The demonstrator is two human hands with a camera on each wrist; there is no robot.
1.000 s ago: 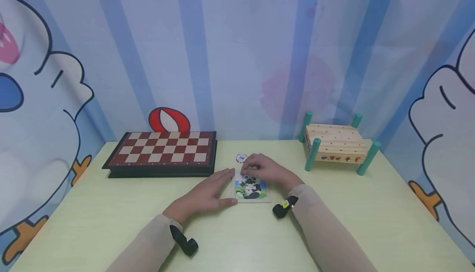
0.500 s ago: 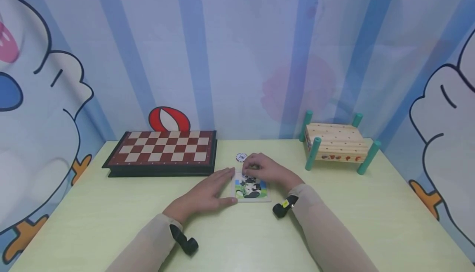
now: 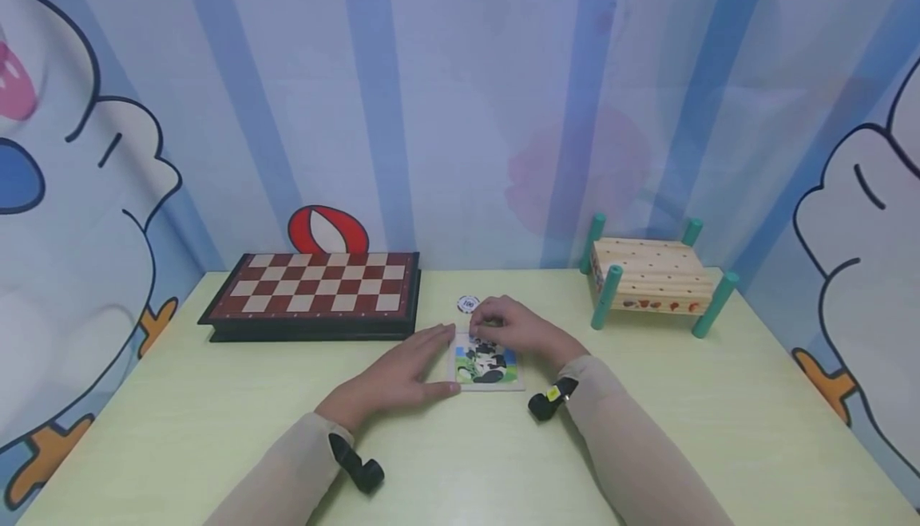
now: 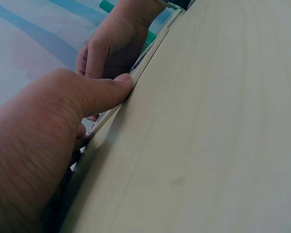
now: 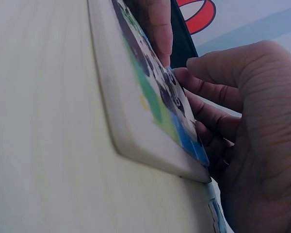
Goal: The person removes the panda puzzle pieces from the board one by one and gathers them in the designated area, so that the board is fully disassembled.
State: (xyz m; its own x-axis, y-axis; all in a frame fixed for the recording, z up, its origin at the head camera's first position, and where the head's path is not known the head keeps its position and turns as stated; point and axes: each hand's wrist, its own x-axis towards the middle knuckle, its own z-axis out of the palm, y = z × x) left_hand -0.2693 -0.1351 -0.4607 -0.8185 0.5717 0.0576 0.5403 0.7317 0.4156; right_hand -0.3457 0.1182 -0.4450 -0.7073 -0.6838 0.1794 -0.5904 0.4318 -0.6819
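A small panda jigsaw puzzle [image 3: 489,366] in a pale frame [image 5: 136,141] lies on the table. My left hand [image 3: 395,378] braces its left side, straight fingers at the far left corner and thumb [image 4: 109,92] against the near edge. Curled over the puzzle's far side, my right hand [image 3: 517,326] brings thumb and index fingertip together at the picture's far left corner. A light-blue puzzle piece edge [image 5: 169,70] shows at these fingertips in the right wrist view. The right hand hides part of the puzzle's far edge.
Behind the puzzle lies a round chip [image 3: 468,304] marked 100. A folded chessboard box [image 3: 309,294] stands at the back left, and a wooden peg bench [image 3: 650,274] with green legs at the back right. A printed cloth [image 3: 467,111] hangs behind the table.
My right fingertips have shifted very slightly to the right along the puzzle's far edge. The left hand and the puzzle frame have stayed in place.
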